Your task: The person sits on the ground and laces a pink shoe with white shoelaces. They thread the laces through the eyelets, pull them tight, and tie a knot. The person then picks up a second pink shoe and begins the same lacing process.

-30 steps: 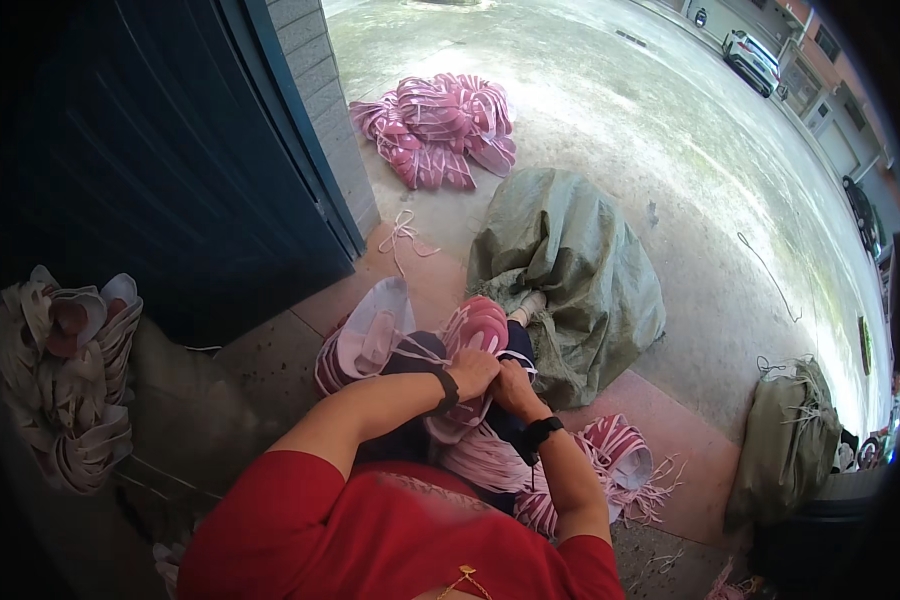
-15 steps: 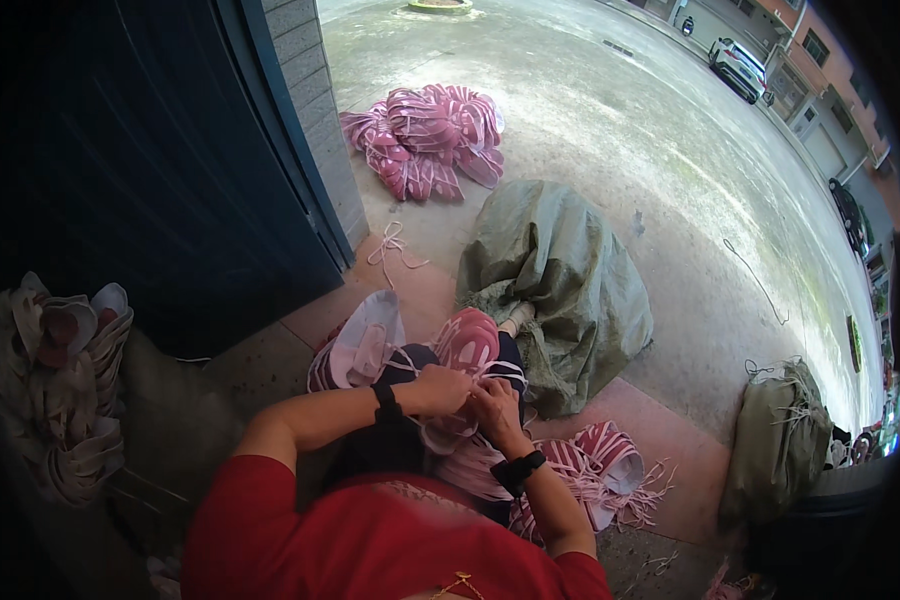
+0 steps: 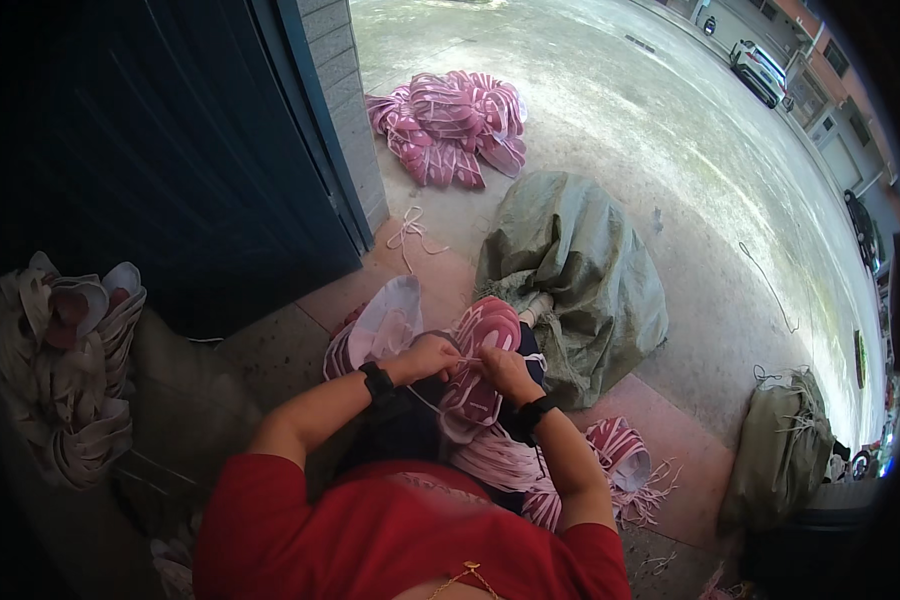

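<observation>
A bundle of pink-and-white shoe uppers (image 3: 470, 405) lies across my lap. Over it, my left hand (image 3: 430, 358) and my right hand (image 3: 508, 372) are close together, each with fingers pinched on a thin white lace (image 3: 468, 359) that runs between them. The fingertips are small in view, so the lace's exact path is partly hidden. Beside my left hand rests another stack of shoe uppers (image 3: 388, 318) with a pale inner side showing. More striped pink uppers (image 3: 620, 455) with loose lace ends lie on the floor right of my right forearm.
A large green sack (image 3: 580, 280) stands just ahead, and a smaller sack (image 3: 778, 450) at the right. A pile of pink uppers (image 3: 455, 125) lies farther out on the concrete. Pale bundles (image 3: 65, 370) hang at left by a dark door (image 3: 150, 150). A loose lace (image 3: 410, 235) lies on the tiles.
Both hands have moved slightly upward and apart over the bundle, drawing the lace between them. The whole view has shifted a little.
</observation>
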Demonstrator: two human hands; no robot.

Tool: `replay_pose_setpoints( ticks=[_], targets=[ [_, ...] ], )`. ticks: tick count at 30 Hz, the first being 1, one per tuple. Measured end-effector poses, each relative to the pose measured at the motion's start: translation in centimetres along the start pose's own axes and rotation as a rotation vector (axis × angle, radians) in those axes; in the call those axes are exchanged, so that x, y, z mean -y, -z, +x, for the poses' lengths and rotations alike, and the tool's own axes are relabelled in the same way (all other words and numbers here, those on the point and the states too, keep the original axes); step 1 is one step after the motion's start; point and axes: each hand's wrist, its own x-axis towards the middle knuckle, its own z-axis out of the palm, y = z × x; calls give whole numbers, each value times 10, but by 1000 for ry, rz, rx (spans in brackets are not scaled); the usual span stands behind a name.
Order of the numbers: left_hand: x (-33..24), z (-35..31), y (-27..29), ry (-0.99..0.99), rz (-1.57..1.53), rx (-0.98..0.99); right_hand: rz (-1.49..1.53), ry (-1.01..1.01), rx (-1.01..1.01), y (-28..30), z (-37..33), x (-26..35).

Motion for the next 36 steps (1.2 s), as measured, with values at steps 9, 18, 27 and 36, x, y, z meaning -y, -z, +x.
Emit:
replay_pose_setpoints(
  ticks=[9, 18, 27, 36],
  targets=[
    [37, 34, -22, -521, 535, -451, 981, -640, -335, -38, -9, -34],
    [29, 41, -33, -509, 764, -512, 1073, -685, -335, -24, -10, -21],
    [-16, 43, -38, -500, 1189, -330, 1102, -645, -367, -27, -9, -22],
    [-6, 51, -37, -686, 1079, -453, 850, -608, -582, -12, -25, -7]
  ],
)
